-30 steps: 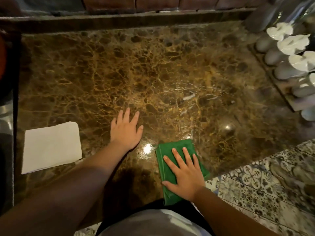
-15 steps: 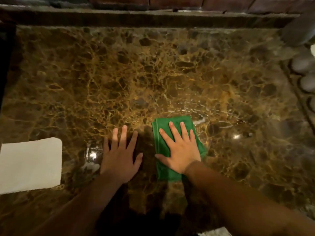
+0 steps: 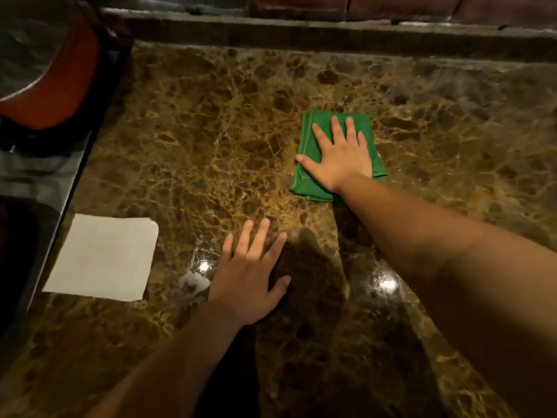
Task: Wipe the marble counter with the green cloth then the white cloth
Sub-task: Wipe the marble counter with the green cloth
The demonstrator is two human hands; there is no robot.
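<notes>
Head view shows the right hand [image 3: 340,155] pressed flat, fingers spread, on the folded green cloth [image 3: 316,185] mid-worktop [image 3: 211,131]. Nearer the person, the left hand [image 3: 250,273] lies flat and empty on the marble, with the white cloth [image 3: 102,257] just beside it by the worktop's left edge.

Green cloth [image 3: 313,182] is lying folded, roughly rectangular, flat on the brown-and-gold veined marble surface [image 3: 211,140], approx 1 o'clock from centre, w/ right hand [image 3: 340,158] pressing flat on it. White cloth [image 3: 104,257] is sitting folded square, flat, at 8 o'clock near the surface's left edge, well apart from the green one.
</notes>
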